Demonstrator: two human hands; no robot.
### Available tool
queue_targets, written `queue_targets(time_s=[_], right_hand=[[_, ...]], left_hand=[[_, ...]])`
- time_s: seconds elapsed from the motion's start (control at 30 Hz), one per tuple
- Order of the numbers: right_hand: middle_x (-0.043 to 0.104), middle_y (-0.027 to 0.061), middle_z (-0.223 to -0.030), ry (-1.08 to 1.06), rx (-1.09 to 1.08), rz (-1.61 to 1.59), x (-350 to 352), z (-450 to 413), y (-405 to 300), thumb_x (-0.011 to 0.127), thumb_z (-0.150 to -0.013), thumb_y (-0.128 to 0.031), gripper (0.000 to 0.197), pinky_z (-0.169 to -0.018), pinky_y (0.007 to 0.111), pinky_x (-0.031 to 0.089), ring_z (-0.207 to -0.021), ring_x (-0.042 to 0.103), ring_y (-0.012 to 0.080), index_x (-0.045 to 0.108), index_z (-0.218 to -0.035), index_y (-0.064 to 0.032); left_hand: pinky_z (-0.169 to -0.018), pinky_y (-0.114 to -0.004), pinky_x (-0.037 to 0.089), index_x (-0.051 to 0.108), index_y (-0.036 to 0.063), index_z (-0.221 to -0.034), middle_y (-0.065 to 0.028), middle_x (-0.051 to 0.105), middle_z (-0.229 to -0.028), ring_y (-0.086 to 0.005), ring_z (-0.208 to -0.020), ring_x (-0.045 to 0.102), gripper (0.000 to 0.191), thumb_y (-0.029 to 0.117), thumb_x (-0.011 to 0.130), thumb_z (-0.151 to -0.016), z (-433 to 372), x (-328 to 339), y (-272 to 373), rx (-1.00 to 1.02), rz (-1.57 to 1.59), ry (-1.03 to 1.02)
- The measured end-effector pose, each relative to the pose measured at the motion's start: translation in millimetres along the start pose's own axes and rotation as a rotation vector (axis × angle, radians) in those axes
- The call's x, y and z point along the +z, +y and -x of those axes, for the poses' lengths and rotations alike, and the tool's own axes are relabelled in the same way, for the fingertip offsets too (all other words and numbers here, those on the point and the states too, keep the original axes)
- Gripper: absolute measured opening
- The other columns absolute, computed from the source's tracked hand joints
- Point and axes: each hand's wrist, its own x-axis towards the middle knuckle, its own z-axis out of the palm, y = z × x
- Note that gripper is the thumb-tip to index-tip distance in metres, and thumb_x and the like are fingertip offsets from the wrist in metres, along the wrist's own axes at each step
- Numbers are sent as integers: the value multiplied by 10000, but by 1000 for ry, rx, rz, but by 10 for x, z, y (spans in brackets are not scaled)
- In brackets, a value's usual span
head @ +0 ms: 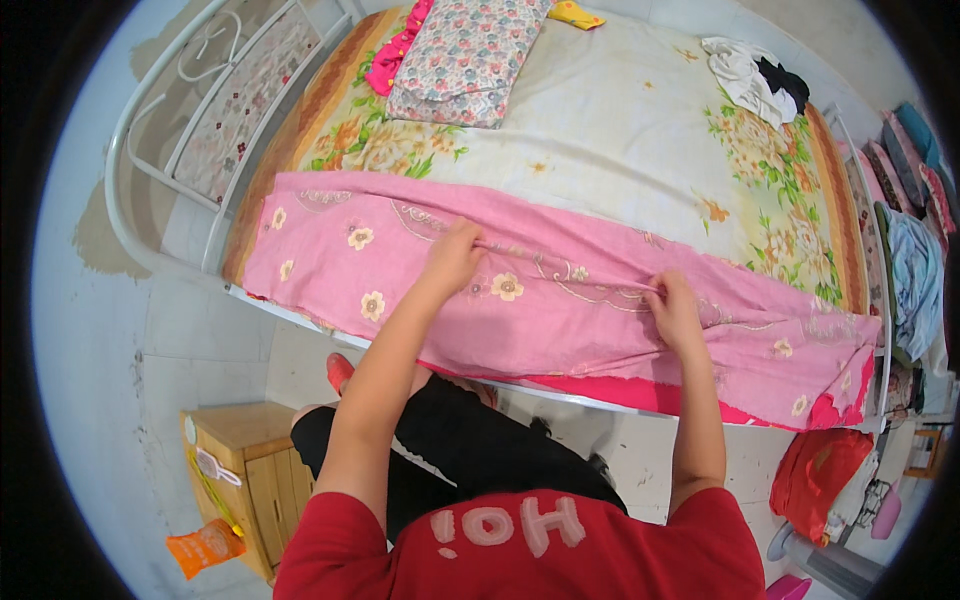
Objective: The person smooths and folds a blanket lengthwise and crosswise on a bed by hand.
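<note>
A pink flowered cloth (pixel 480 322), possibly a sheet or quilt cover, lies in a long strip along the near side of the bed. My left hand (pixel 455 257) pinches a raised fold of it left of the middle. Further right, my right hand (pixel 673 309) grips the same fold between thumb and fingers. The fold runs taut between both hands. Bright red fabric (pixel 607 388) shows under the cloth's near edge. Beyond it spreads a cream bed sheet (pixel 600 157) with orange flowers and green leaves.
A folded floral quilt or pillow (pixel 465 64) rests at the far left of the bed. White and black clothing (pixel 750 79) lies far right. A white metal headboard (pixel 225 112) bounds the left. Clothes (pixel 915 277) hang at right. A wooden cabinet (pixel 247 465) stands lower left.
</note>
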Motion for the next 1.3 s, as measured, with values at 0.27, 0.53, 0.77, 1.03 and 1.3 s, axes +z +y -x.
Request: queue_targets(time_s=[0.27,0.53,0.77,1.03,1.3], right_hand=[[572,115,-785,349,-207,61,-372,-444,-410,623,-814,-87,85,-779,377,405,-792,541,301,570,-862,-41],[576,143,-1073,435,-277,284,9,-544,159,636,-768,-72,294,-917,412,377,-1024,514,328,561,-1051,-51],[520,167,-1178,155,-233,56,-344,837,-150,611,-653,-12,404,-974,444,357,-1109,469,356,549,-1051,-45],[545,121,-926,327,-163,299,-411,1132,447,564,-644,64,256,-798,419,417,-918,516,316,567,-877,-40],[516,115,-739,343,-67,116,-819,1612,427,556,-691,56,89,-645,368,419,-731,509,281,542,-731,-21]], left_hand=[[-658,-368,461,573,-3,-866,-165,597,-806,-311,-734,582,72,13,578,-796,-535,-503,269,76,164,317],[-1026,-422,353,448,14,-1291,-258,380,-1359,-402,-1230,405,576,147,662,-773,-304,252,288,111,-56,121],[-1075,-533,225,460,58,-1290,-225,342,-1408,-376,-1334,292,665,270,735,-723,733,171,1119,330,6,-150],[-1003,-501,329,583,30,-949,-131,552,-1135,-324,-1182,460,212,56,631,-744,755,485,1149,442,-107,-23],[-748,-385,431,563,53,-783,-83,541,-855,-281,-863,533,120,51,648,-698,1109,428,1278,613,46,-67]])
